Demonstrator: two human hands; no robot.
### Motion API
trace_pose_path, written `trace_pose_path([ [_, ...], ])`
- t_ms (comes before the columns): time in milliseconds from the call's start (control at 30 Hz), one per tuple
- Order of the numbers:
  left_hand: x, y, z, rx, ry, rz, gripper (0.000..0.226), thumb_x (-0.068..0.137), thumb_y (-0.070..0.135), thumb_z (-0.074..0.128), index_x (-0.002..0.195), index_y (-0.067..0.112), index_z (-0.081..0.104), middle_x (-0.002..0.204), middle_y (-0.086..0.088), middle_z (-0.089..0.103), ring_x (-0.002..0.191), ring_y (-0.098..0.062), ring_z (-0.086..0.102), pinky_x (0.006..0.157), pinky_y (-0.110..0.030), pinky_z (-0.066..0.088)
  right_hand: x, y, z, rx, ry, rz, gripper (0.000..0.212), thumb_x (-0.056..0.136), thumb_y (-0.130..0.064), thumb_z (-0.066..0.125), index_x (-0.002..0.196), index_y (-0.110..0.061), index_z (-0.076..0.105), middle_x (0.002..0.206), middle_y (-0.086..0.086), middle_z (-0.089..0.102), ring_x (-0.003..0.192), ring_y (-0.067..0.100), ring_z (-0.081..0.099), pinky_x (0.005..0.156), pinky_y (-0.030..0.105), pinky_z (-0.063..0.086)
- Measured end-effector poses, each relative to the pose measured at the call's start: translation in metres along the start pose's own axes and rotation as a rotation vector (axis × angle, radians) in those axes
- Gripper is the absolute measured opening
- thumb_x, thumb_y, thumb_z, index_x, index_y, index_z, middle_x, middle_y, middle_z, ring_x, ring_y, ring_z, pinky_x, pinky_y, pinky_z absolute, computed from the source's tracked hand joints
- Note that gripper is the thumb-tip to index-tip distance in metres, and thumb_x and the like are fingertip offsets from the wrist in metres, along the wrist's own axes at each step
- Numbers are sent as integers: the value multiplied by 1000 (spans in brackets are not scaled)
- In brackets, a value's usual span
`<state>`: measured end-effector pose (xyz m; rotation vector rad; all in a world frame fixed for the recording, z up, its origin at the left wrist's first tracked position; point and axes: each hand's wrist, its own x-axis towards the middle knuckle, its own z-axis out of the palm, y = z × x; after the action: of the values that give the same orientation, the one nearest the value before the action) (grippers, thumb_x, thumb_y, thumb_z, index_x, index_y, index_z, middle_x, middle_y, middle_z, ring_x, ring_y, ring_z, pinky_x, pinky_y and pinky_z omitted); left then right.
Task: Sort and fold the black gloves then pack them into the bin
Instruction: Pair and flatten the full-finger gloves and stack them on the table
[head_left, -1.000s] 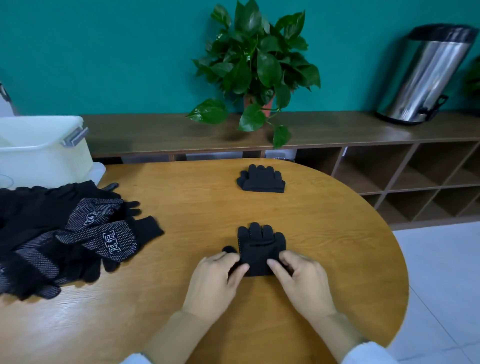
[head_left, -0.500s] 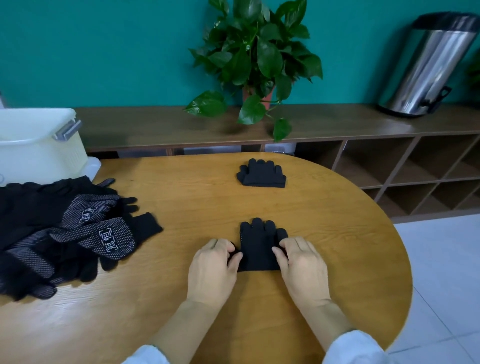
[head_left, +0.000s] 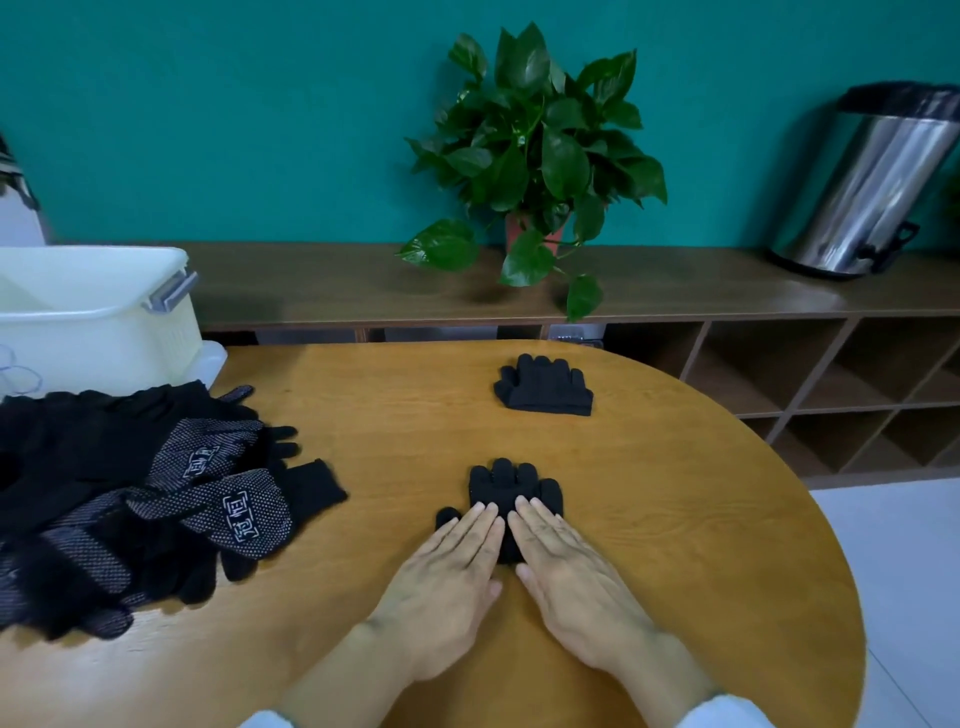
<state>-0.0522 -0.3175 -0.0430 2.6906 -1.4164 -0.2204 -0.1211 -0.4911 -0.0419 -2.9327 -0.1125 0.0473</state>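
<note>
Pressing a folded glove (head_left: 514, 493) flat on the bench (head_left: 649, 519), left hand (head_left: 447, 577) and right hand (head_left: 571, 571), fingers (head_left: 480, 525) straight, holding nothing. Next, probably: setting it by the done pair (head_left: 544, 387) at 12 o'clock.

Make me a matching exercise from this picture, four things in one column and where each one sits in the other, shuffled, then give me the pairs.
Things:
1. glove under the hands
2. folded glove pair
3. glove pile
4. white bin

Places:
A. far left, behind the loose heap
B. near middle of the table, pressed flat by the left hand and right hand
C. left side of the table, unsorted
D. far side of the table, lying alone

Pairs: 1-B, 2-D, 3-C, 4-A
</note>
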Motion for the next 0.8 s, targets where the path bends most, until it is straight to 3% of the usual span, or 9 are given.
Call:
trace_pose_path([
  [67,3,-20,-2,10,0,-7,82,82,57,-21,153,17,-16,160,4,-24,143,-8,-30,113,-24,-22,22,-6,1,23,5,-10,55,107,-34,17,155,-23,-5,158,-13,-18,144,-1,-19,114,16,-15],
  [167,13,-54,-6,38,6,-46,85,78,60,-31,151,17,-18,160,3,-24,143,-10,-30,114,-28,-22,59,-12,1,16,8,-36,54,108,-30,21,156,-21,-2,158,-12,-15,144,0,-17,119,22,-8],
  [367,53,-111,-15,73,14,-95,88,72,52,-24,152,14,-15,160,0,-21,145,-11,-27,119,-29,-15,135,-11,-5,3,14,-60,54,107,-31,23,156,-17,3,163,-4,-5,147,4,-10,114,18,-12],
  [467,74,-131,-21,90,-7,-131,65,99,48,-2,152,13,-14,161,-1,-21,145,-12,-25,121,-31,-13,164,-5,-7,-18,5,-54,54,108,-31,22,156,-17,3,163,-4,-5,148,5,-10,116,19,-10],
  [533,84,-140,-25,79,-14,-139,60,107,39,14,153,12,-13,161,-1,-20,146,-12,-24,121,-30,-12,178,-1,-8,-31,15,-52,54,107,-31,22,156,-17,4,163,-4,-4,148,6,-9,116,20,-10],
  [800,88,-146,-39,95,-25,-161,60,107,36,20,155,10,-7,163,-4,-12,149,-13,-17,121,-30,-10,190,-4,-16,-91,13,-32,54,107,-30,22,156,-14,4,164,-1,-1,149,7,-6,114,19,-12],
])
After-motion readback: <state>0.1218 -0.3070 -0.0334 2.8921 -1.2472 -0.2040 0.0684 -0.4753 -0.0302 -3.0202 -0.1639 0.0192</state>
